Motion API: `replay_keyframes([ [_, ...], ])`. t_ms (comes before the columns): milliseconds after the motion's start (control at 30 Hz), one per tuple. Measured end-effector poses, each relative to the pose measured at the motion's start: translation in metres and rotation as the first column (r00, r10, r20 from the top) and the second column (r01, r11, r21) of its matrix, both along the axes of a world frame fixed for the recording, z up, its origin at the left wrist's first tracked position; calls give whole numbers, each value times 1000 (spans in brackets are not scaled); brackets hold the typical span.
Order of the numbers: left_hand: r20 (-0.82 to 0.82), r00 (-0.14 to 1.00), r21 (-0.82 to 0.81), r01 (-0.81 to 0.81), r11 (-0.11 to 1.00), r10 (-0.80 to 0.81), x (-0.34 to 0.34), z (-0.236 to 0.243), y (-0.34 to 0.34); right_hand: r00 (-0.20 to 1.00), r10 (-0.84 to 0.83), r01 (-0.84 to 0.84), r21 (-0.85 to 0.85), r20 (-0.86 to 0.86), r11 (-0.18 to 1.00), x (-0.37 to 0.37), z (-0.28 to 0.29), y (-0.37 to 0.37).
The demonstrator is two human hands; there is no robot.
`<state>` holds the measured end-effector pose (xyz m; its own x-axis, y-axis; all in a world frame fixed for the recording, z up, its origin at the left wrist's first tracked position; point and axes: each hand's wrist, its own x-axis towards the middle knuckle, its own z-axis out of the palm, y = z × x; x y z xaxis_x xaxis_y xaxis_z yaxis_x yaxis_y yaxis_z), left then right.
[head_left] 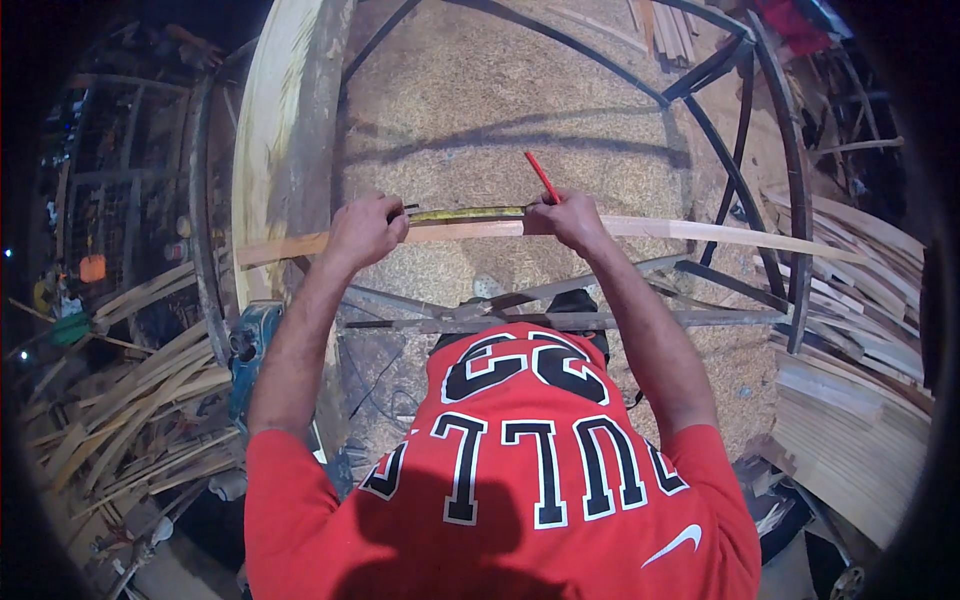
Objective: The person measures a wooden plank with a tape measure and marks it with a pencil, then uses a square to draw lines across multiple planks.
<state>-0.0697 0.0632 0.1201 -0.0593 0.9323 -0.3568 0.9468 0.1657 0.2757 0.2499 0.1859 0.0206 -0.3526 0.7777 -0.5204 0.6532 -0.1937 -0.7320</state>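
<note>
1. The wooden strip (690,230) spans crosswise before me; best kept still.
2. Yellow tape (468,214) runs along it; my left hand (366,232) curls at one end, exact grip hidden. Taut reads truer.
3. My right hand (570,220), fingers narrowed, holds the red pencil (542,177).

**Bright in the middle, dim to the left**

A tan floor (500,110), which looks strewn with sawdust, fills the middle of the room, crossed by soft dark shadows (600,146). A frame of slim dark bars (793,180) stands over it. Loose wooden strips (150,425) lie heaped at left; more pale strips (850,300) spread at right, beside a broad board (850,440). Small white lights (9,253) dot the gloom.
</note>
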Motion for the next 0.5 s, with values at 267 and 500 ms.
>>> replay_keyframes([
  [267, -42, 999, -10, 12, 1000, -13, -4, -10, 1, 994, 75, -75, -1, 77, 997, -13, 4, 2],
  [500, -30, 999, -17, -15, 1000, 15, 1, -2, -1, 998, 28, -28, -1, 60, 1000, -15, 13, -3],
])
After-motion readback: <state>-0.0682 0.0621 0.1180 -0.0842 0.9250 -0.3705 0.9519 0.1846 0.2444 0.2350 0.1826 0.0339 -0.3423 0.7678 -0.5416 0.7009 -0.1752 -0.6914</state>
